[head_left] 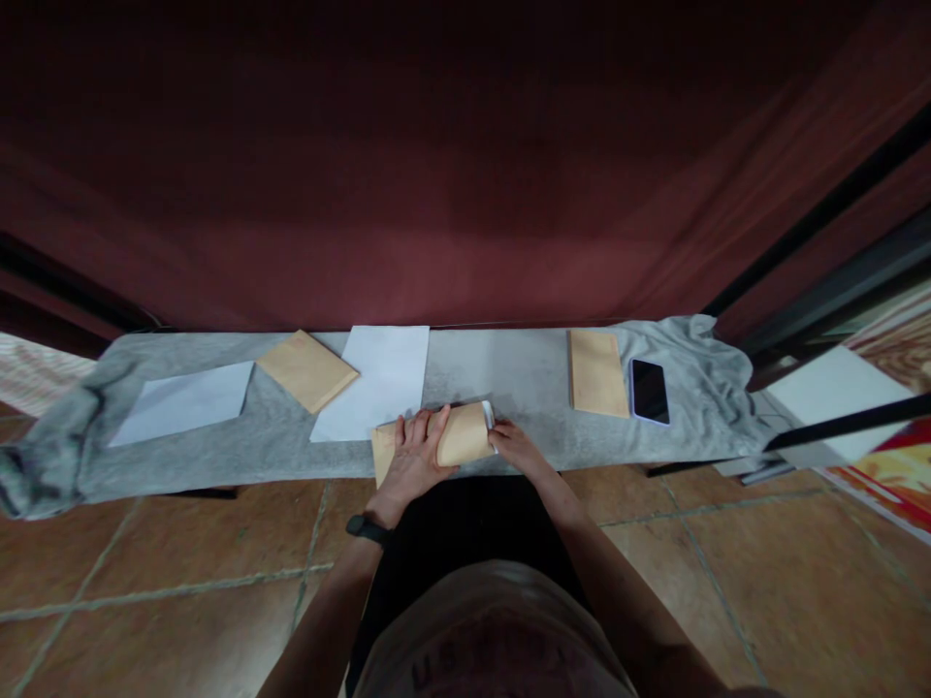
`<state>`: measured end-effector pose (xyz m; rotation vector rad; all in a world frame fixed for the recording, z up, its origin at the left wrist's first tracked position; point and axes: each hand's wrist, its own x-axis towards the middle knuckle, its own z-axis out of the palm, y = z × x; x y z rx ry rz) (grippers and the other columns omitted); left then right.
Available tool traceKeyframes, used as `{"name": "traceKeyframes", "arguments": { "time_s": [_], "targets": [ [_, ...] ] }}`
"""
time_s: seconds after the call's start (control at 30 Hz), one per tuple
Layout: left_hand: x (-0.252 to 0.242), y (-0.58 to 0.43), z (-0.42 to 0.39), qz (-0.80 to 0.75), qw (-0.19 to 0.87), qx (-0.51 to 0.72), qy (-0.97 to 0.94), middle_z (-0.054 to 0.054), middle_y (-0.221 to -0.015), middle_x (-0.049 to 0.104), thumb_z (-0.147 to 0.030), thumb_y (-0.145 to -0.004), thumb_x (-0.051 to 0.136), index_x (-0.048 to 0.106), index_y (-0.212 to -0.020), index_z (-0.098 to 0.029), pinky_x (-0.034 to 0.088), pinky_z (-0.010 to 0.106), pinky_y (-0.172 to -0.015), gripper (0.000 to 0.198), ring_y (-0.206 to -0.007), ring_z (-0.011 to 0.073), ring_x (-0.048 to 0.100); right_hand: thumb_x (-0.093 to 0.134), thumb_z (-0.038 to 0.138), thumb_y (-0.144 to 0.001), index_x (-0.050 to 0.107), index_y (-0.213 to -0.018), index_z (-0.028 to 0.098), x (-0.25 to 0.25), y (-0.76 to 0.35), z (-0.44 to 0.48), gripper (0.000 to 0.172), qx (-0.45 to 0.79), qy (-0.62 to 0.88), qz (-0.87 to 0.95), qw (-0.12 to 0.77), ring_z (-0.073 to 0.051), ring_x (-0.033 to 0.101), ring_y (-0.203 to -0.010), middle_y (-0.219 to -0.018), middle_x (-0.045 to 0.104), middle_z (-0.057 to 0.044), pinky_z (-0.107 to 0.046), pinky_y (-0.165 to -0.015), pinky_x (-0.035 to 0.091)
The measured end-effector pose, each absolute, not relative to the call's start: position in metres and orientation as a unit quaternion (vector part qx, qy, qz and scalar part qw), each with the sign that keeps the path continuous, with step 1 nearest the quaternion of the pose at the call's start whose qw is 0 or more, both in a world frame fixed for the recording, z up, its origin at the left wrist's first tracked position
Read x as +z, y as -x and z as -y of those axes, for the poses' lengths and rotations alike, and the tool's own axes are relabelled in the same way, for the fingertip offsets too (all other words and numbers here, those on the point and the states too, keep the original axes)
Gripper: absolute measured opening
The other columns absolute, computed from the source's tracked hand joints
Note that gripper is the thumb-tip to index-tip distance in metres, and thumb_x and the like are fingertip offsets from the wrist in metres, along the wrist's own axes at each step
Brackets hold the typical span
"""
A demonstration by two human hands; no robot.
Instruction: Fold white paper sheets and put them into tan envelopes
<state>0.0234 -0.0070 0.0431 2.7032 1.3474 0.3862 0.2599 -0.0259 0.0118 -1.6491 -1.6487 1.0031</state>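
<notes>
1. Left hand (pixel 418 451): palm down, fingers extended and somewhat spread, laid flat over a tan rectangular paper envelope (pixel 466 434). Thumb angled off toward the envelope's middle. Not clenched; it rests on the paper.
2. Right hand (pixel 511 444): fingers drawn together, pinching at the envelope's right end, on a flat white insert (pixel 488 412) that shows past the tan edge. Can't tell if the envelope wall is in the pinch too.
3. Envelope under the hands: at the near edge of a long narrow bench draped in grey cloth (pixel 501 368), right in front of the person, lying slightly askew, left end nearer the body.
4. Left wrist: dark band (pixel 369 530).
5. Just left of the hands: large plain white paper sheet (pixel 385 373), flat on the cloth.
6. Next left: second tan rectangular envelope (pixel 305 370), set diagonally, one corner overlapping that sheet.
7. Farther left: another white paper sheet (pixel 185 399), flat, near the second envelope's left corner.
8. Right of the hands, well apart: tan rectangular envelope pile (pixel 597 373), long side running away from the person. Count unclear.
9. Just beside the pile: dark-screened phone with pale purple edge (pixel 650 391), face up. Cloth is rumpled beyond it.
10. Behind the bench: dark red fabric backdrop (pixel 465 213). Below: brown tiled floor (pixel 218 543).
</notes>
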Motion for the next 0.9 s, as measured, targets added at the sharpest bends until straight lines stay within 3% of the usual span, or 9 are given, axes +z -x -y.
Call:
{"name": "traceKeyframes", "arguments": {
  "time_s": [0.33,0.77,0.9],
  "targets": [
    [0.046,-0.024,0.009,-0.432,0.045,0.12,-0.893,0.018,-0.148,0.043,-0.042,-0.074,0.079,0.014,-0.162,-0.022,0.015,0.064,-0.122,0.111,-0.141,0.0388,0.04,0.053,0.015,-0.082,0.069,-0.064,0.021,0.018,-0.257,0.031,0.025,0.428,0.646,0.562,0.291,-0.016,0.063,-0.079,-0.08,0.07,-0.001,-0.026,-0.072,0.048],
    [0.045,-0.023,0.008,-0.423,0.036,0.124,-0.897,0.019,-0.15,0.043,-0.042,-0.078,0.076,0.012,-0.163,-0.023,0.017,0.063,-0.122,0.108,-0.143,0.039,0.038,0.054,0.011,-0.071,0.063,-0.054,0.022,0.028,-0.256,0.026,0.022,0.448,0.607,0.581,0.304,-0.016,0.063,-0.078,-0.062,0.066,0.002,-0.024,-0.072,0.049],
    [0.046,-0.023,0.009,-0.422,0.036,0.126,-0.897,0.019,-0.15,0.043,-0.042,-0.078,0.076,0.015,-0.163,-0.023,0.017,0.063,-0.122,0.106,-0.142,0.0386,0.039,0.055,0.009,-0.071,0.066,-0.059,0.022,0.025,-0.255,0.027,0.021,0.44,0.621,0.572,0.307,-0.016,0.063,-0.077,-0.066,0.068,0.001,-0.024,-0.07,0.048]
  ]
}}
